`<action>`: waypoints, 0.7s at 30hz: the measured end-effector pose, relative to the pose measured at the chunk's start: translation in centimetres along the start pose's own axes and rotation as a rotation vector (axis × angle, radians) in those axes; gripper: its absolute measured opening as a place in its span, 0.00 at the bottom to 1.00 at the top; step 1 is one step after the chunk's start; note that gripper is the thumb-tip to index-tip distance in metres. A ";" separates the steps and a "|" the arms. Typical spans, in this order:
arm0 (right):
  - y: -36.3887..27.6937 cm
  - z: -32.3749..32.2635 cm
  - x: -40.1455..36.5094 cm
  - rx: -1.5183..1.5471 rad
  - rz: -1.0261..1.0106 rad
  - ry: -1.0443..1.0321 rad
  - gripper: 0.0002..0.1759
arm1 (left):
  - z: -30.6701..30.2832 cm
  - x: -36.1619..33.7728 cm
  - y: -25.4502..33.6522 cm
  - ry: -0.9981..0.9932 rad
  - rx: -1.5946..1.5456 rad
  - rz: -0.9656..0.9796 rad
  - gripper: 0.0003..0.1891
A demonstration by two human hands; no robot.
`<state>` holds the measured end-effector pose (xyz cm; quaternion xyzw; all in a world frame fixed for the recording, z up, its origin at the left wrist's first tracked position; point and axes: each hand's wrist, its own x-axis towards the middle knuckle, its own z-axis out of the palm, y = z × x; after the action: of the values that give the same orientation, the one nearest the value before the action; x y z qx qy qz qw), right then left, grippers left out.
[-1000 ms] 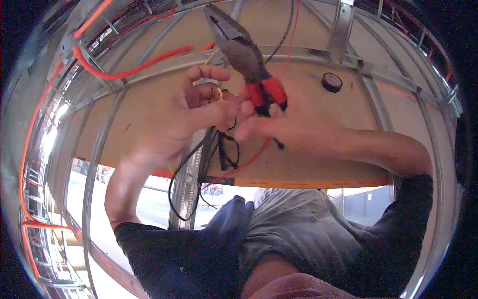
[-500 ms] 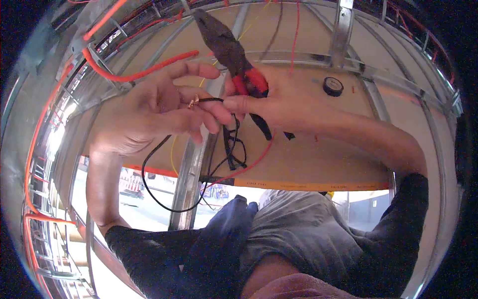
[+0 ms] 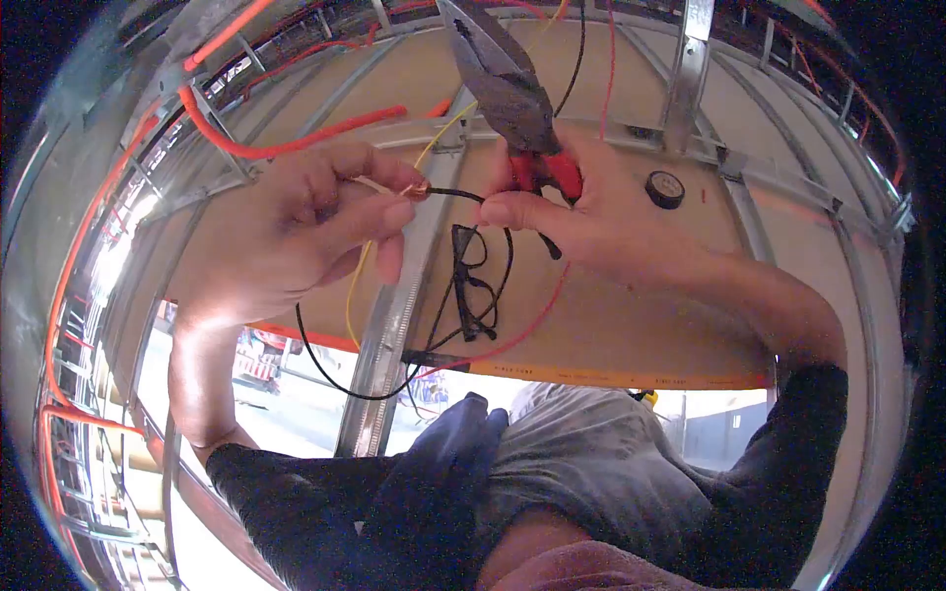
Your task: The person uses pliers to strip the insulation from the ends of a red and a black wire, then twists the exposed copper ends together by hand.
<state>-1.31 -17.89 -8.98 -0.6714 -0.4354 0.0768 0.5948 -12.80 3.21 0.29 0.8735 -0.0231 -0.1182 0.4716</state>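
Note:
My left hand (image 3: 320,222) pinches the bare copper end (image 3: 418,190) of a black wire (image 3: 455,193) between thumb and forefinger. My right hand (image 3: 611,212) is wrapped round the red handles of a pair of pliers (image 3: 507,94), whose dark jaws point up and left. The thumb of that hand also presses on the black wire. Below the hands the wire loops down past a metal stud. Black-framed glasses (image 3: 476,286) lie on the brown board between the hands. A yellow wire (image 3: 355,286) runs behind my left hand.
A roll of black tape (image 3: 664,189) rests on the board (image 3: 631,325) at the right. Metal studs (image 3: 389,345) cross the view. Orange tubing (image 3: 296,143) runs along the upper left, and a red wire (image 3: 537,320) curves below my right hand.
My left fingers have closed on the copper end, having been spread around it. The pliers and my right hand have shifted up and right, and the black wire is drawn straighter between the hands.

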 end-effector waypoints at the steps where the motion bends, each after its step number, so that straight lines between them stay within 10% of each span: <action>1: 0.1 0.1 0.0 -0.016 -0.036 0.006 0.14 | 0.4 0.1 -0.4 0.074 0.064 0.069 0.17; 5: 0.2 -0.1 -0.3 -0.044 -0.041 0.039 0.13 | 1.0 1.6 -3.1 0.199 0.157 0.385 0.11; 21: -0.2 -0.7 -0.5 -0.205 -0.125 0.064 0.14 | 1.9 2.5 -5.9 0.234 -0.120 0.524 0.09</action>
<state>-1.33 -18.76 -8.84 -0.7023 -0.4627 -0.0269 0.5403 -11.20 4.55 -6.05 0.8160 -0.1864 0.1082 0.5363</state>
